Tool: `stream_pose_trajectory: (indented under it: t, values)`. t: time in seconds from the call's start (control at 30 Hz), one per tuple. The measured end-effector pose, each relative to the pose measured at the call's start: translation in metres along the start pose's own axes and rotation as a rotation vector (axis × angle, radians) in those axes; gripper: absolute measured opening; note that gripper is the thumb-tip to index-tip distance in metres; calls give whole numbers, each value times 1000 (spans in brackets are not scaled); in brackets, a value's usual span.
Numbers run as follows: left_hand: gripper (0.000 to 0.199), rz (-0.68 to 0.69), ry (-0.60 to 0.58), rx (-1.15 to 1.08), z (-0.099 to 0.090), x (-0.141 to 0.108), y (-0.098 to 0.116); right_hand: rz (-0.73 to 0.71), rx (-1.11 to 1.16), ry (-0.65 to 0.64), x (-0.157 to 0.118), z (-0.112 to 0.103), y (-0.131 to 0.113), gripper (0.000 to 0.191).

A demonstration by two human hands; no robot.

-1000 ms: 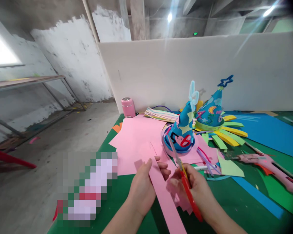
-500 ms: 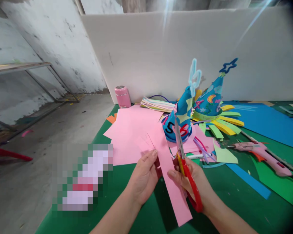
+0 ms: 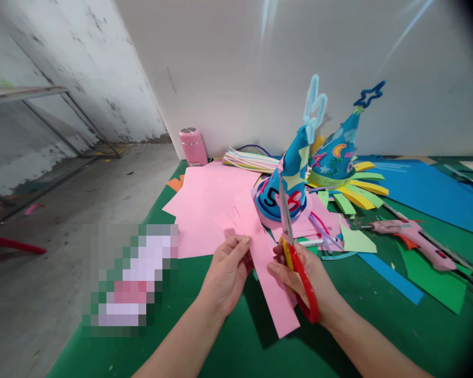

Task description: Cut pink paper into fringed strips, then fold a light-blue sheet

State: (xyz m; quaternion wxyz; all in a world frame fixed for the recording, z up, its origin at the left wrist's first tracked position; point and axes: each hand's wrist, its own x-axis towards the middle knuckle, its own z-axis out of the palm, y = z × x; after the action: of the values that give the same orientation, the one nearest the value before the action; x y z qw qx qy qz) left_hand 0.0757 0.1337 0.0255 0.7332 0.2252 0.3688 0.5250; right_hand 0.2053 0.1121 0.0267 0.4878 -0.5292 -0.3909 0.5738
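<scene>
A long pink paper strip (image 3: pixel 271 283) slants down over the green table, held up between my two hands. The thumb and fingers of my left hand (image 3: pixel 230 265) pinch its left edge. In my right hand (image 3: pixel 303 270) are scissors (image 3: pixel 309 294) with red and yellow handles, blades pointing up and away from me; the thumb of that hand also rests on the strip's right edge. Just beyond the blades stands a blue cone hat (image 3: pixel 289 173) with the digits 5 and 6. Pink sheets (image 3: pixel 208 210) lie behind my left hand.
A second blue hat (image 3: pixel 339 152) with yellow and green strips stands behind. A pink glue gun (image 3: pixel 418 239) lies on the right by blue paper (image 3: pixel 437 197). At the back left are a pink bottle (image 3: pixel 194 147) and a strip bundle (image 3: pixel 250 160). The table (image 3: pixel 142 346) ends at the left.
The camera view has shifted, so the background sits higher in the picture. Both hands, the strip and the scissors appear slightly further up and left, with the same holds.
</scene>
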Motion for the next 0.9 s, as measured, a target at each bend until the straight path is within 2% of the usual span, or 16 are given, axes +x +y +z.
stream_pose_trajectory:
  t: [0.13,0.23,0.3,0.47,0.57,0.67,0.77,0.9]
  values:
    - [6,-3,-22,-26,0,-1,-2,-27,-12,-29,0,-2,5,37]
    - [4,33,8,-16,2,-3,-2,-63,-33,-40,2,-4,11,36]
    - [4,40,21,44,5,-5,-1,-88,-57,-38,2,-5,14,34]
    - [25,71,-20,219,12,-9,-4,-143,-115,-36,0,-2,17,33]
    - [21,92,40,228,12,-9,-8,-168,-206,-74,-2,1,17,28]
    - [20,65,95,149,9,-9,-9,-149,-166,-88,-3,3,17,31]
    - [30,10,43,0,9,-10,-6,-106,-59,-80,-1,3,16,37]
    - [38,-77,0,-103,9,-10,0,-80,-26,-46,2,1,11,34]
